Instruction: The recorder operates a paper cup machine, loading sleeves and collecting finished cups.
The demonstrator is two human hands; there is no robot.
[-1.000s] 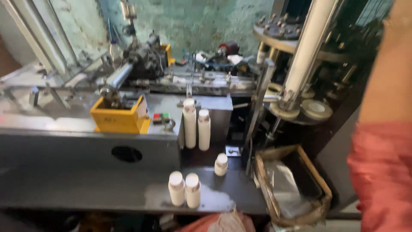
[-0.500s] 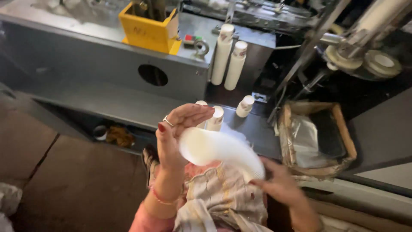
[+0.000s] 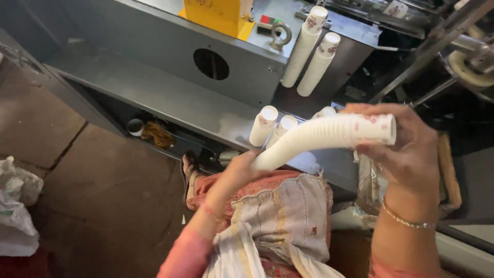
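Observation:
I hold a long, curved stack of white paper cups (image 3: 324, 138) between both hands. My right hand (image 3: 406, 149) grips its upper end, where small red prints show. My left hand (image 3: 239, 172) supports the lower end from below, near my lap. Just beyond the stack, three short stacks of cups (image 3: 263, 125) stand on the grey metal shelf (image 3: 154, 95). Two taller cup stacks (image 3: 309, 49) lean against the machine's grey housing (image 3: 242, 67) above.
A yellow box (image 3: 216, 15) sits on top of the machine. A round hole (image 3: 211, 64) opens in the housing front. A tan bin with a plastic liner (image 3: 447, 175) stands at right behind my hand. White bags (image 3: 15, 206) lie on the floor at left.
The camera tilted down from the machine to my lap. The cup stack came into my hands and now spans between them, lifted higher and to the right, with my right hand at its top end.

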